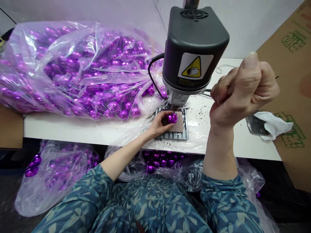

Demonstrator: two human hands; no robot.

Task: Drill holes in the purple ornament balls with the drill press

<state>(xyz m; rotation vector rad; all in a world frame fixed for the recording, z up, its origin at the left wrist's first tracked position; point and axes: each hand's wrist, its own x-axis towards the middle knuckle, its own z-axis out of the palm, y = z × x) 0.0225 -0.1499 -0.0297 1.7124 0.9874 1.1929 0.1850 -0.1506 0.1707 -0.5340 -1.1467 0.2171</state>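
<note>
My left hand [159, 125] pinches a shiny purple faceted ball [172, 118] between thumb and fingers. The ball rests on a beige square board [179, 127] over the slotted metal base plate [186, 134]. Directly above it is the black drill press [195, 45] with a yellow warning label; its lower tip comes close to or meets the top of the ball, I cannot tell which. To the right of the machine, my right hand [245, 87] is raised and curled into a fist. Whatever it grips is hidden by the fingers.
A big clear bag of purple balls [80, 71] lies along the table [60, 129] at left. More balls sit in an open bag [162, 160] at my lap and another bag [60, 174] lower left. A phone [257, 125], crumpled tissue [275, 124] and cardboard box [295, 106] are at right.
</note>
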